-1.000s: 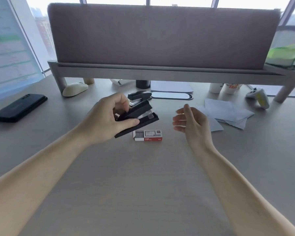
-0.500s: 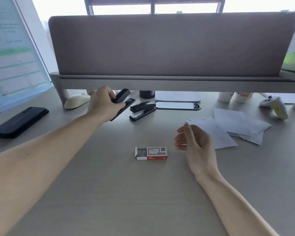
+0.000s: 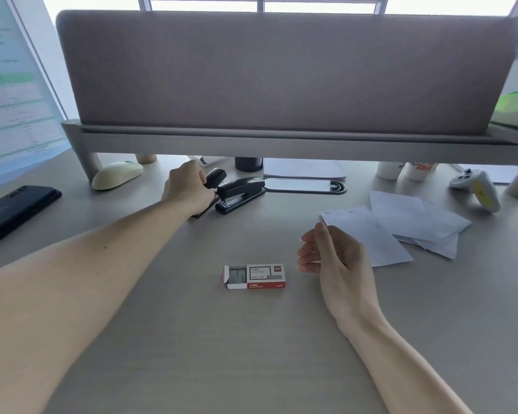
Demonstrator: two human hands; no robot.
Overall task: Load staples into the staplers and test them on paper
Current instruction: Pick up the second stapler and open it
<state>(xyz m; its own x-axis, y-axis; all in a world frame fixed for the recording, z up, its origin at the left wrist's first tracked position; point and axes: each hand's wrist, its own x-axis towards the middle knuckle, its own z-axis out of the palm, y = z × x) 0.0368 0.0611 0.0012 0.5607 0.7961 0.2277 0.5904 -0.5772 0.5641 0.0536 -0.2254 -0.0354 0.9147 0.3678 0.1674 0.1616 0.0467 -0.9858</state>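
Observation:
My left hand [image 3: 187,186] reaches far across the desk and grips a black stapler [image 3: 214,177], whose base touches the desk near my wrist. A second black stapler [image 3: 240,194] lies just to its right, closed. A red and white staple box [image 3: 254,276] lies open in the middle of the desk with grey staples showing. My right hand [image 3: 332,258] hovers to the right of the box, fingers loosely curled and holding nothing. Several white paper sheets [image 3: 395,225] lie fanned out to the right.
A raised shelf with a grey screen [image 3: 281,73] spans the back. Beneath it sit a cream mouse [image 3: 117,174], a dark cup [image 3: 248,164], a cable grommet [image 3: 305,186] and white cups [image 3: 407,170]. A dark phone [image 3: 15,212] lies at left, a game controller [image 3: 476,188] at right.
My left hand has carried the stapler from above the staple box to the back of the desk beside the second stapler. My right hand stays open near the box.

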